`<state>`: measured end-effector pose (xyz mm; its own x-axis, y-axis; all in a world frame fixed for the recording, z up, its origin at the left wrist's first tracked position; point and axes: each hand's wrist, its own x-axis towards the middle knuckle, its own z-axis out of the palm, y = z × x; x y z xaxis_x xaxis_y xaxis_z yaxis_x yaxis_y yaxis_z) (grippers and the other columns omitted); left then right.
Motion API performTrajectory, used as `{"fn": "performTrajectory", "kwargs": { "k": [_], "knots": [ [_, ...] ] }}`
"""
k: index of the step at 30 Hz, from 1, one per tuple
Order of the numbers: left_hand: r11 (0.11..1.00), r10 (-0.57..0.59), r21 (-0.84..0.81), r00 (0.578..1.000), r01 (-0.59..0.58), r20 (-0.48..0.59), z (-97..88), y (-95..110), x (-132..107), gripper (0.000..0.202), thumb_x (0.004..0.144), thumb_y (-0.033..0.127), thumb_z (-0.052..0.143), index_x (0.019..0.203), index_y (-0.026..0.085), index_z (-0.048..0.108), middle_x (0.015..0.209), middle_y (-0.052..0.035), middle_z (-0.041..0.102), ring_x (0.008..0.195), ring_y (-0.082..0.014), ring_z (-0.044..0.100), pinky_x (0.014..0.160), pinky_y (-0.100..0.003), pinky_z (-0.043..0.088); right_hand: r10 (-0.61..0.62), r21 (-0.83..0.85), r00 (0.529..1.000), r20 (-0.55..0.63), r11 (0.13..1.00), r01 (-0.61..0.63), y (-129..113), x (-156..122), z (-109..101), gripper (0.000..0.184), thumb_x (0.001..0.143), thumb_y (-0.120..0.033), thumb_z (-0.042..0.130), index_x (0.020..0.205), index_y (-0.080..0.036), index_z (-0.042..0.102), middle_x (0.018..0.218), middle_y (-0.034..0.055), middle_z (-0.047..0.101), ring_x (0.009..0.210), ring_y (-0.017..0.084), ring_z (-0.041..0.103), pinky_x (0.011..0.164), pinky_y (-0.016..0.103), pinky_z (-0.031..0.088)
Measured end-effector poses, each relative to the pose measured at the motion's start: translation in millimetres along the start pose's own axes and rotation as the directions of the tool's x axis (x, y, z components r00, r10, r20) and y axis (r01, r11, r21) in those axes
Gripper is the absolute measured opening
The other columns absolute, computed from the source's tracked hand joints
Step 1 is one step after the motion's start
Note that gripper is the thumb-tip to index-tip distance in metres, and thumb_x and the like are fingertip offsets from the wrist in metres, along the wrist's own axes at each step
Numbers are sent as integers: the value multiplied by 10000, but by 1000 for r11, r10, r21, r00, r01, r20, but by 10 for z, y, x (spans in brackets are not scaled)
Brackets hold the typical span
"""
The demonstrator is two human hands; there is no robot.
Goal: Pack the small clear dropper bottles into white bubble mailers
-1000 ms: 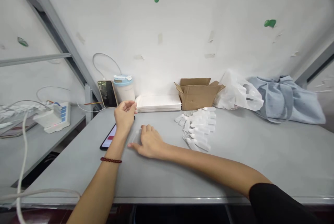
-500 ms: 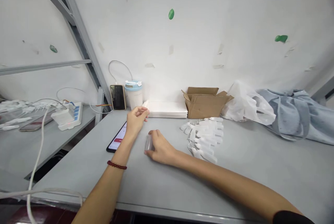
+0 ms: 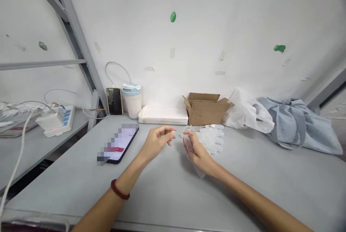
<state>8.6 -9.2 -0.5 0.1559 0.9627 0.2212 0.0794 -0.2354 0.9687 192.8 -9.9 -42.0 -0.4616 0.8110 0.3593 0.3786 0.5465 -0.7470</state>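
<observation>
My left hand [image 3: 156,141] is raised over the middle of the table, thumb and fingertips pinched on a small white piece [image 3: 173,134] too small to make out. To its right, my right hand [image 3: 199,153] is closed on a translucent white plastic piece [image 3: 188,144]; a thin white loop shows near its top. The lower end of a translucent piece [image 3: 200,173] sticks out below that hand. Behind my right hand lies a cluster of flat white plastic pieces [image 3: 214,140] with thin cords, partly hidden by the hand.
A phone with a lit screen [image 3: 121,143] lies left of my left hand. Along the wall stand another phone [image 3: 114,101], a lidded cup [image 3: 132,102], a white stack [image 3: 163,115], an open cardboard box [image 3: 207,111], a plastic bag [image 3: 247,113] and a blue cloth bag [image 3: 302,123].
Both hands have moved right, away from the lit phone. My right hand has lifted from the tabletop, where it gripped a clear piece, to the white cluster. The view has shifted slightly right.
</observation>
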Motion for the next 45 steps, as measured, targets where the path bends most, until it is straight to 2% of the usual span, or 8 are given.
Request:
{"fn": "performTrajectory", "kwargs": {
  "k": [3,7,12,21,28,37,41,45],
  "knots": [
    [999,21,48,996,-25,84,73,-10,-48,234,774,322,578,909,142,641,734,-25,630,573,-110,540,610,-261,457,52,8,999,-7,999,-52,-52,-37,-17,571,641,-13,378,1163,-215,260,815,-18,423,641,117,422,606,247,360],
    [992,52,120,998,-49,-21,56,-18,-43,242,776,356,586,904,153,616,850,-51,652,731,-145,580,710,-273,460,51,-35,999,-12,998,-51,-135,-26,-1,341,790,-194,453,1108,-203,332,681,-54,388,580,123,389,570,246,327],
    [985,82,157,996,-77,-24,33,18,-25,254,800,396,552,930,183,602,934,-54,663,866,-175,584,766,-278,437,153,-54,981,-117,986,-160,-135,-9,16,232,921,-342,282,1061,-194,394,581,-64,383,544,135,417,565,253,320],
    [869,148,469,987,-156,54,107,-120,-49,239,804,373,525,969,256,652,1026,-48,638,943,-215,544,590,-247,425,47,-150,991,-128,987,-66,-109,-33,69,156,900,-298,346,916,-195,463,575,-45,443,506,126,419,540,252,309],
    [938,-52,345,974,-28,221,57,-78,-2,171,756,330,589,832,209,684,844,-26,703,761,-184,613,668,-270,431,31,-131,994,-106,990,-45,-79,-48,68,192,911,-283,302,889,-195,471,607,-28,472,536,133,451,557,252,323],
    [987,-157,91,938,135,309,60,-121,-10,229,736,392,626,830,185,659,852,-69,705,845,-226,642,773,-325,467,59,-36,993,-102,997,-63,-133,-63,30,156,825,-193,344,968,-192,405,561,-58,491,477,120,411,537,245,317],
    [989,-148,76,936,130,320,95,-137,-24,207,747,386,616,794,191,666,792,-56,703,811,-209,640,780,-318,463,91,4,992,-85,996,-91,-145,-69,26,187,806,-185,345,989,-195,386,546,-68,486,459,119,395,529,249,313],
    [977,-39,212,972,-11,231,130,-144,-42,169,731,357,635,776,205,696,822,-54,695,819,-217,618,784,-331,456,198,153,974,-108,971,-181,-113,-62,43,198,789,-171,326,964,-212,410,482,-92,371,457,117,367,506,234,302]
  ]
}}
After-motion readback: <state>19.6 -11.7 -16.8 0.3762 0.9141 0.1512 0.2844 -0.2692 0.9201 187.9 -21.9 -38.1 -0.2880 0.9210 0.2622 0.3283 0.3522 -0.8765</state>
